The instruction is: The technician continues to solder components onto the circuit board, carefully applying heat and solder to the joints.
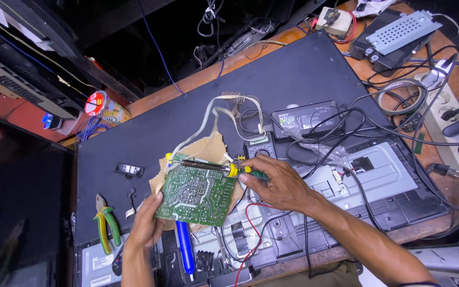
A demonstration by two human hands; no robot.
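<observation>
My left hand (145,223) grips the near-left corner of a green circuit board (195,195), which is tilted with its solder side up. My right hand (274,183) holds a soldering iron (211,167) by its yellow collar, and the metal shaft lies across the board's top edge, tip pointing left. Under the board lies a torn piece of brown cardboard (208,149). A bundle of pale wires (213,111) loops up from the board's far side.
A large black panel (272,79) covers the wooden bench. On it lie green-handled pliers (107,226), a blue-handled tool (185,250), a multimeter (260,146), a black power adapter (306,118), tangled black cables (399,106) and a solder spool (98,103). Grey metal chassis (378,175) sits right.
</observation>
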